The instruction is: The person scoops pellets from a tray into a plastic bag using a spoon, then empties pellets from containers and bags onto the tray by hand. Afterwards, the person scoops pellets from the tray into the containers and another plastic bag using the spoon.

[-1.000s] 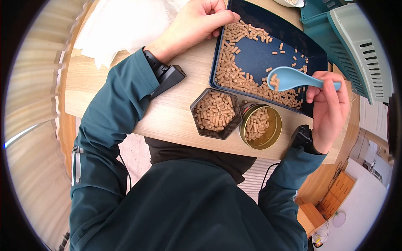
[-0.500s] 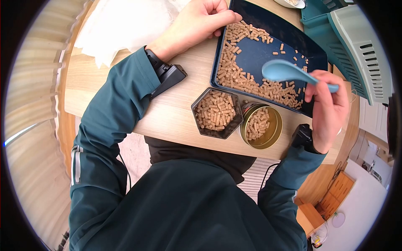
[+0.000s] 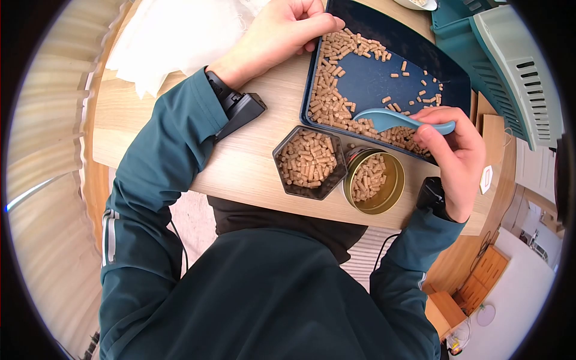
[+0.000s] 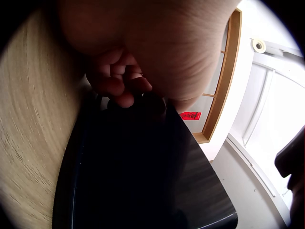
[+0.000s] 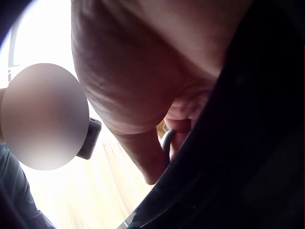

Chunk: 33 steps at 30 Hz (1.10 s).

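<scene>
A dark blue tray [image 3: 372, 75] with brown pellets [image 3: 336, 102] heaped along its left and near sides lies on the table. My left hand [image 3: 279, 33] grips its left wall; in the left wrist view the curled fingers [image 4: 125, 98] are at the wall's edge. My right hand [image 3: 461, 150] pinches the handle of a light blue spoon [image 3: 399, 119] between thumb and fingers. The spoon's bowl is tilted, its tip down among the pellets along the near wall. In the right wrist view only a sliver of the handle [image 5: 166, 143] shows beside the thumb.
A dark hexagonal container [image 3: 292, 190] and a round gold tin [image 3: 393, 195], both holding pellets, stand side by side before the tray. White sheeting [image 3: 174, 45] lies at the left. A teal and pale slotted box [image 3: 516, 69] stands at the right, a white bowl [image 3: 417, 4] behind.
The spoon held some pellets a second ago, then turned with its rounded back upward. Now my right hand has brought it down to the pellets by the near wall. The left hand stays put.
</scene>
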Tool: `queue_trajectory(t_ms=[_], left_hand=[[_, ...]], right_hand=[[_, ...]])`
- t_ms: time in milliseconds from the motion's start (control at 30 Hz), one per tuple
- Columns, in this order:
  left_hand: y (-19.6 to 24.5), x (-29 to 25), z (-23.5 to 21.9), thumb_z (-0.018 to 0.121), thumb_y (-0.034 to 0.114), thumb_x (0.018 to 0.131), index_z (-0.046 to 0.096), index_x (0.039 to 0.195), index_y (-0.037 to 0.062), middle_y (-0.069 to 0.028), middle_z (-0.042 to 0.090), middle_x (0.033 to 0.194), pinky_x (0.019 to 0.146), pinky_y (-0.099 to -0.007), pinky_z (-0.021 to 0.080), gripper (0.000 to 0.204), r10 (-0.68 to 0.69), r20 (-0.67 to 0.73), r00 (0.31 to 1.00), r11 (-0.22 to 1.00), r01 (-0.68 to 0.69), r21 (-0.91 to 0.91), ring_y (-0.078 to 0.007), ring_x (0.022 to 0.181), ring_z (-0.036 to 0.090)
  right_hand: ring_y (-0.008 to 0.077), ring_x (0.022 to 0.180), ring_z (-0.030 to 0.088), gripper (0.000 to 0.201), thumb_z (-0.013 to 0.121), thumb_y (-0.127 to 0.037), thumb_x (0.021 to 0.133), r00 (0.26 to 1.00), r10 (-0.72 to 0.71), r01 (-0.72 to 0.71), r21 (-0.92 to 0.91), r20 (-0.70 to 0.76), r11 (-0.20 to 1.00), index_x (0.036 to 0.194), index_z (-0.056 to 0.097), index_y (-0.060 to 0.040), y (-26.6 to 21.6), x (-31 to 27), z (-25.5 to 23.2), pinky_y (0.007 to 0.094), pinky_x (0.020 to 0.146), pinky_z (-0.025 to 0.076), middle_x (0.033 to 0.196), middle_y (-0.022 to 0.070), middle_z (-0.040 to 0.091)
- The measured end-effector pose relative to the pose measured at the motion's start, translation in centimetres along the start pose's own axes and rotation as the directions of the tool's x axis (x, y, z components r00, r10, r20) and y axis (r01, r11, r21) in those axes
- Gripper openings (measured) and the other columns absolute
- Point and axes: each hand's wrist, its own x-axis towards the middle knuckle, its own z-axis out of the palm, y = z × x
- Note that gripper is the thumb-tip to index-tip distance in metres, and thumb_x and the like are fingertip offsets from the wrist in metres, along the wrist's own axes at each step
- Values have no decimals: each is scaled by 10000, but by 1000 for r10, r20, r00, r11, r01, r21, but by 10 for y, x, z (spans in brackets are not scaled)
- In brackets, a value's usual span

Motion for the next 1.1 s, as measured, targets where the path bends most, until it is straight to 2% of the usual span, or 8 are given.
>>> queue_trajectory(t_ms=[67, 167, 300, 467, 767, 900, 967, 1100], left_hand=[[1, -1, 0, 689, 184, 1018, 541, 769, 90, 45, 555, 678, 562, -210, 395, 304, -5, 0, 1000, 1000, 5, -6, -32, 604, 478], [2, -1, 0, 686, 183, 1020, 541, 766, 92, 45, 555, 677, 563, -211, 394, 306, -11, -10, 1000, 1000, 12, 21, -32, 607, 479], [-2, 1, 0, 684, 187, 1019, 540, 763, 93, 43, 555, 676, 566, -212, 395, 308, 5, 3, 1000, 1000, -5, -5, -34, 609, 482], [-3, 1, 0, 684, 187, 1015, 536, 761, 94, 42, 552, 676, 567, -212, 395, 308, 10, 1, 1000, 1000, -10, -6, -34, 608, 480], [-3, 1, 1, 673, 176, 1012, 526, 757, 96, 44, 543, 674, 565, -214, 392, 305, 6, -6, 1000, 1000, -6, -12, -36, 603, 475], [-1, 0, 1, 686, 192, 1011, 533, 761, 95, 46, 547, 676, 561, -213, 389, 308, -3, -1, 1000, 1000, 3, -4, -35, 603, 476], [1, -1, 1, 689, 198, 1011, 537, 763, 94, 46, 550, 676, 559, -212, 388, 308, -13, -4, 1000, 1000, 13, 10, -34, 603, 477], [2, -1, 0, 691, 205, 1012, 545, 769, 93, 45, 556, 676, 552, -212, 386, 305, -9, -5, 1000, 1000, 9, 27, -34, 600, 479]], right_hand=[[111, 878, 667, 96, 732, -13, 965, 1000, 23, -22, 45, -15, 999, 1048, 691, 15, 2, 1, -3, 245, 793, 528, 1043, 90, 739], [104, 773, 645, 138, 699, -137, 1021, 992, -30, 35, 32, -123, 999, 1041, 696, -1, 9, 6, -8, 244, 693, 505, 939, 55, 710], [106, 758, 637, 168, 695, -162, 1028, 982, -8, 29, 110, -187, 993, 1053, 690, 4, 11, 8, -11, 250, 678, 494, 928, 53, 704], [137, 748, 627, 209, 645, -184, 1060, 969, -57, 120, 257, -239, 959, 1099, 676, 18, 13, 7, -16, 278, 677, 491, 980, 98, 708], [166, 776, 611, 201, 573, -147, 1082, 947, -167, 245, 284, -273, 927, 1116, 647, 36, 17, 7, -20, 294, 691, 493, 1033, 171, 688], [191, 780, 581, 195, 574, -161, 1068, 943, -277, 328, 374, -185, 868, 1090, 622, 27, 16, 4, -25, 300, 698, 484, 996, 197, 669], [207, 789, 560, 215, 601, -200, 1041, 922, -385, 378, 310, -41, 872, 1060, 600, 14, 22, 4, -31, 307, 708, 474, 972, 207, 657], [218, 792, 559, 257, 657, -243, 992, 928, -371, 365, 263, -27, 893, 1018, 604, 7, 20, 3, -30, 323, 714, 463, 953, 203, 666]])
